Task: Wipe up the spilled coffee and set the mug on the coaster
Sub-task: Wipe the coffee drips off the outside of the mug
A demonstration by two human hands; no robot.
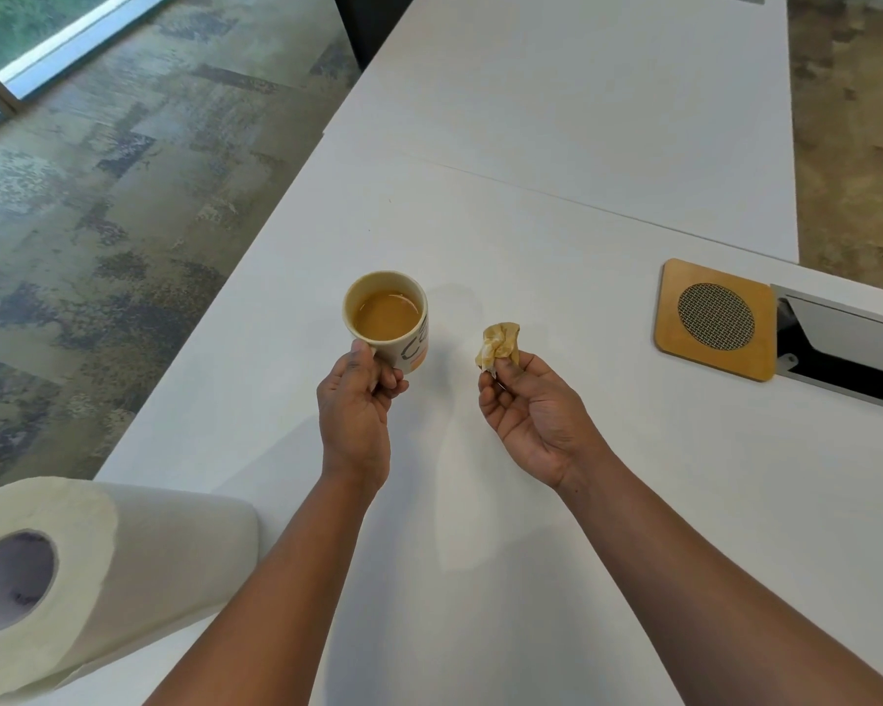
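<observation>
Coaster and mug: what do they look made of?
Coaster: apparently wood or bamboo, matte tan with rounded corners; its round centre inset looks like woven metal mesh. Mug: probably glazed ceramic, cream with dark lettering and an orange band; the thick rim suggests it, though coated paper can't be excluded.

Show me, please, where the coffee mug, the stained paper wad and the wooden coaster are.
coffee mug (415, 343): head view, outer wall.
stained paper wad (499, 343): head view, crumpled middle.
wooden coaster (674, 318): head view, bare wooden border.

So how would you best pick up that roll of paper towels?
Grip the paper towel roll around its middle, from above. It lies on its side at the table's near-left corner, so the rounded flank faces up, and the soft layers should give under the fingers.
</observation>
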